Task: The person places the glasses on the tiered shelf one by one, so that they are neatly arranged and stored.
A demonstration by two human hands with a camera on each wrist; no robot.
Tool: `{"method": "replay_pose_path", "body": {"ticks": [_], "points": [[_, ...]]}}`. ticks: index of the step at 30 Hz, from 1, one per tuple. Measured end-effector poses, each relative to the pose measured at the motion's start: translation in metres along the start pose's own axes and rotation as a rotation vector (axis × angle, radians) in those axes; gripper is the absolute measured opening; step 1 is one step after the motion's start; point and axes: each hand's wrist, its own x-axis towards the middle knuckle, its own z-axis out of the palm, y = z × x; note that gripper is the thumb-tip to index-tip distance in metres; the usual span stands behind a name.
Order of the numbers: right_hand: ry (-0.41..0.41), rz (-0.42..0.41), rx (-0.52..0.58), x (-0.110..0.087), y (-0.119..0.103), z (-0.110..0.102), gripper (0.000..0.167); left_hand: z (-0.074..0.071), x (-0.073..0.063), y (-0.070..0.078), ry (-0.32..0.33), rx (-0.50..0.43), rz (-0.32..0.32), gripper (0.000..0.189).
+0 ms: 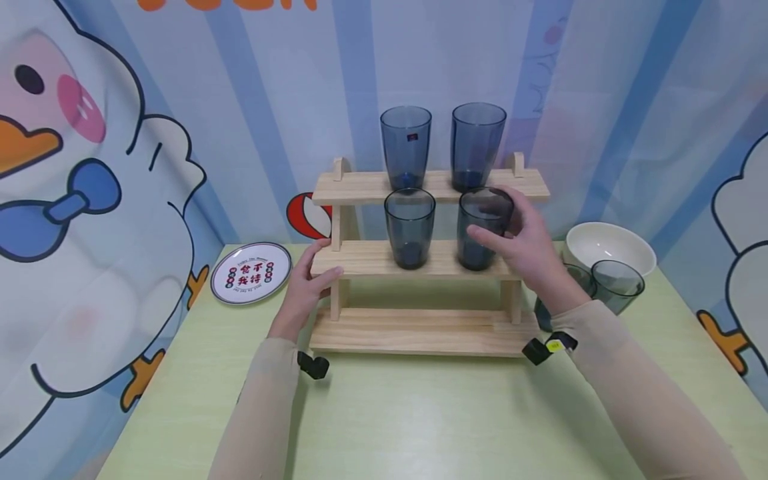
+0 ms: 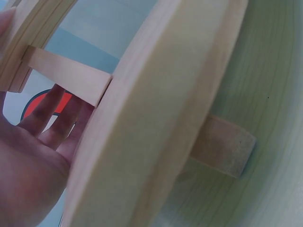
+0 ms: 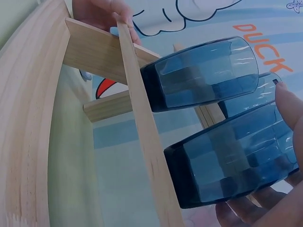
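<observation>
My right hand (image 1: 531,250) holds a blue-grey glass tumbler (image 1: 474,247) at the right of the middle shelf, thumb in front and fingers around the far side. In the right wrist view that tumbler's dark base (image 3: 182,177) is right at the shelf board. Beside it, another tumbler (image 1: 411,233) stands upright. Two more tumblers, a left one (image 1: 405,147) and a right one (image 1: 478,143), stand on the top shelf. My left hand (image 1: 303,290) grips the left end of the three-tier wooden rack (image 1: 360,260), its thumb on the middle shelf's edge and its fingers behind.
Right of the rack, two tumblers (image 1: 617,283) lean together, partly hidden behind my right wrist, with a white bowl (image 1: 609,240) behind them. A plate with printed characters (image 1: 251,273) lies at the left. The rack's bottom board (image 1: 420,330) rests on the pale green table (image 1: 414,413).
</observation>
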Motion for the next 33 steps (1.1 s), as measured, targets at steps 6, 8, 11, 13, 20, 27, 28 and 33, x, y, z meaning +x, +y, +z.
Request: {"method": "replay_pose_path", "body": {"ticks": [6,8,11,13,20,27,28,33], "points": [[-0.003,0.072,-0.039,-0.007,0.002,-0.008,0.092,0.000,0.000,-0.001,-0.003,0.004,-0.006,0.061],[0.000,0.085,-0.049,-0.010,0.002,-0.013,0.094,0.000,0.000,-0.002,-0.003,-0.001,-0.006,0.061],[0.004,0.066,-0.048,-0.014,0.003,-0.023,0.092,0.000,0.001,-0.002,0.000,0.004,-0.005,0.061],[0.004,0.044,-0.053,-0.018,0.003,-0.030,0.091,0.000,0.001,-0.001,0.002,0.007,-0.007,0.061],[0.018,0.014,-0.109,-0.031,0.009,-0.055,0.087,0.000,0.000,0.001,0.007,0.008,-0.013,0.061],[0.045,0.032,-0.179,-0.045,0.016,-0.081,0.084,0.001,0.000,0.000,0.009,0.016,-0.006,0.061],[0.050,0.029,-0.192,-0.047,0.017,-0.084,0.083,0.001,0.000,0.000,0.008,0.017,-0.003,0.061],[0.087,-0.012,-0.227,-0.059,0.025,-0.100,0.081,0.000,0.000,-0.001,0.007,0.018,0.007,0.061]]}}
